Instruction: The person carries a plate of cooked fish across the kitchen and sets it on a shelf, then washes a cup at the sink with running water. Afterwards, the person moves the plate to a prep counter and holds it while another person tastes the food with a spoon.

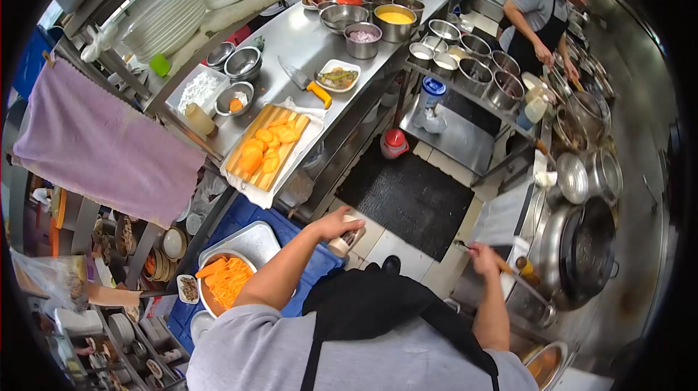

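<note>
My left hand (336, 224) is closed around a small clear jar (342, 245) with pale brown contents, held above the floor. My right hand (484, 258) is closed on a slim metal utensil that looks like a spoon (461, 245), its tip pointing left. Just right of that hand is a ladle (527, 284) with a wooden handle; whether the fingers touch it I cannot tell. Left of my left arm, shredded orange vegetable (231, 282) fills a bowl. Orange slices (273, 145) lie on a wooden cutting board (251, 133) atop a white cloth.
A yellow-handled knife (305, 82) lies on the steel counter (291, 56) near a white dish (339, 64). A black mat (407, 187) and a red-lidded container (393, 144) are on the floor. Right stands a large wok (589, 249). A co-worker (545, 20) works at the far stove.
</note>
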`<state>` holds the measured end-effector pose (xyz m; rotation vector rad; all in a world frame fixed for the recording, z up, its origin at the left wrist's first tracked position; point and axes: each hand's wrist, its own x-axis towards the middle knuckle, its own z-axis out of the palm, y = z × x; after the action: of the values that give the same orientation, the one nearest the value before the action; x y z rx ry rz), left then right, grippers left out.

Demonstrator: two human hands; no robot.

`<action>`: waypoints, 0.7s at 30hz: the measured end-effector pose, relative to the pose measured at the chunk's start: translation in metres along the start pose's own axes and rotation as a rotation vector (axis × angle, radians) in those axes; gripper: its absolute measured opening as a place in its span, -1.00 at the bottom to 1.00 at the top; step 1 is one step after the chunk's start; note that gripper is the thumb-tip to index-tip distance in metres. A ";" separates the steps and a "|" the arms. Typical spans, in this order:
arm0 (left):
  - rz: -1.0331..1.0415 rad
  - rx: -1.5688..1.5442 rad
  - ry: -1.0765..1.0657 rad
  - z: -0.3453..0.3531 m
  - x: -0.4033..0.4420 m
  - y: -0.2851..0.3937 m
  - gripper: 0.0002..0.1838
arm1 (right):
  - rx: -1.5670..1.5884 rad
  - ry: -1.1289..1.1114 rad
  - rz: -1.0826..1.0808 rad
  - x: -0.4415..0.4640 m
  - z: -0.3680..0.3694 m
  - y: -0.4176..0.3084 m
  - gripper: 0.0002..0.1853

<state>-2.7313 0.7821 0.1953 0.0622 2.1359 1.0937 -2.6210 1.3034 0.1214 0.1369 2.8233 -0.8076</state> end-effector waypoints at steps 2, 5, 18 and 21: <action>0.007 -0.042 0.074 -0.017 0.010 0.002 0.24 | 0.356 -0.016 0.136 0.017 0.017 0.014 -0.90; -0.099 -0.270 0.178 -0.039 0.006 0.007 0.17 | 0.625 -0.137 0.296 0.042 0.026 0.022 -0.89; 0.182 -0.417 1.073 -0.293 0.127 0.014 -0.04 | 0.075 -0.223 0.416 0.229 0.019 0.088 -0.85; 0.323 -0.459 1.293 -0.362 0.198 0.026 -0.10 | -0.037 -0.167 0.404 0.280 -0.001 0.069 -0.88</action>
<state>-3.1095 0.6191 0.2359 -0.7198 2.9004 2.1793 -2.8846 1.3716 0.0258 0.5827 2.5272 -0.6394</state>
